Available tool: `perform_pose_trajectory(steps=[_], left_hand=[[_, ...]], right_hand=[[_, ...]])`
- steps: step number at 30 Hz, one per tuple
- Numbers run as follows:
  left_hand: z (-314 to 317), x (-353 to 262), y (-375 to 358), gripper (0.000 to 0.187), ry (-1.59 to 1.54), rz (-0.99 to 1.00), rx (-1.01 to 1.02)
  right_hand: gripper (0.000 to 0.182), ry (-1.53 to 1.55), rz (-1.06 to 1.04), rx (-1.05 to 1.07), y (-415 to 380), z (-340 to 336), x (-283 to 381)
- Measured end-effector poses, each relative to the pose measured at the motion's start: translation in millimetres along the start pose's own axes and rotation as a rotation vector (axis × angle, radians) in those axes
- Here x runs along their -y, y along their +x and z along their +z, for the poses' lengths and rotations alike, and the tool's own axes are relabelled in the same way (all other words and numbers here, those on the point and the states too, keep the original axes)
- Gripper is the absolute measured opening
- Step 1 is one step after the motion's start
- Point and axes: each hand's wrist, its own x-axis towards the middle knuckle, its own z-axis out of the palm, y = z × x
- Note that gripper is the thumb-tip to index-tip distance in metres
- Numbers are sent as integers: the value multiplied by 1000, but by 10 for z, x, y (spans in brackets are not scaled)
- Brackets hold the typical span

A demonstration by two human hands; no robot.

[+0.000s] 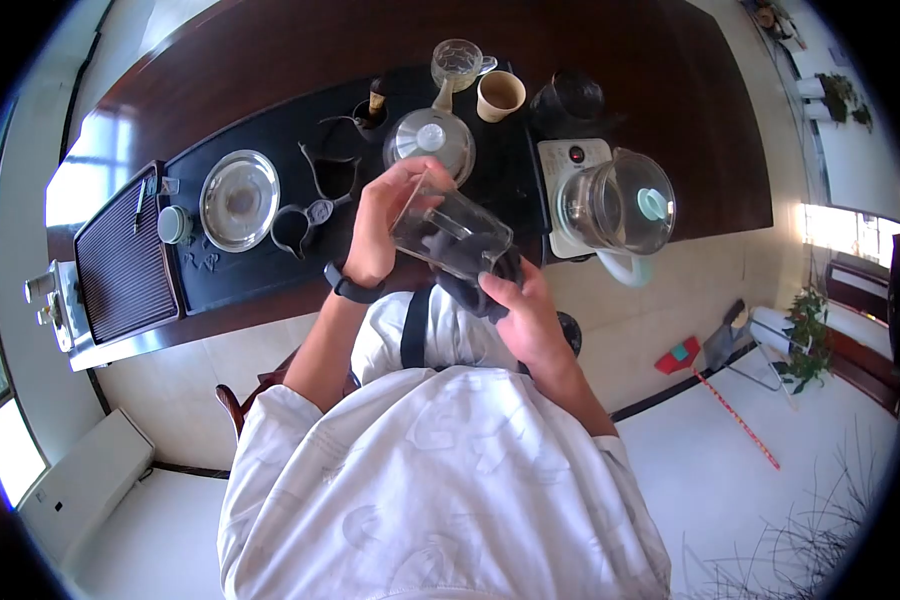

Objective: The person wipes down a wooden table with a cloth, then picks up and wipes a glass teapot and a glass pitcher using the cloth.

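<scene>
Above dark tea table point(270, 50), left hand point(382, 225) grips glass jar point(452, 235); right hand point(525, 315) closed on dark cloth point(470, 290).

Your left hand point(382, 225) grips a clear glass point(452, 232) tipped on its side; your right hand point(525, 312) pushes a dark cloth point(470, 285) into its mouth. Beyond on the tea tray point(270, 270): kettle point(620, 205), lidded pot point(430, 140), paper cup point(500, 95), steel bowl point(239, 199).
</scene>
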Motion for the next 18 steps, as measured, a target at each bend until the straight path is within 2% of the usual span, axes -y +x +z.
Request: perform_pose_trajectory(steps=[1,3,4,6,8,10,12,15,18], left_hand=[[19,6,-6,51,-12,35,75],[98,23,-28,46,27,-9,101],[116,41,-30,44,-5,-18,120],[102,39,-12,42,14,-13,136],[103,26,2,40,31,-9,153],[108,-19,11,37,271,189,161],[97,9,5,37,266,236,146],[79,75,13,36,251,296,136],[78,115,10,37,241,309,138]], right_hand=[[41,-1,-1,1,21,10,11],[49,65,29,148,39,59,54],[49,65,29,147,49,77,79],[55,245,91,249,70,86,133],[60,257,74,207,76,45,51],[66,269,59,170,72,-3,-45],[67,257,-39,142,69,-31,-93],[59,282,-59,33,59,-7,-106],[63,175,-56,36,60,-110,-139]])
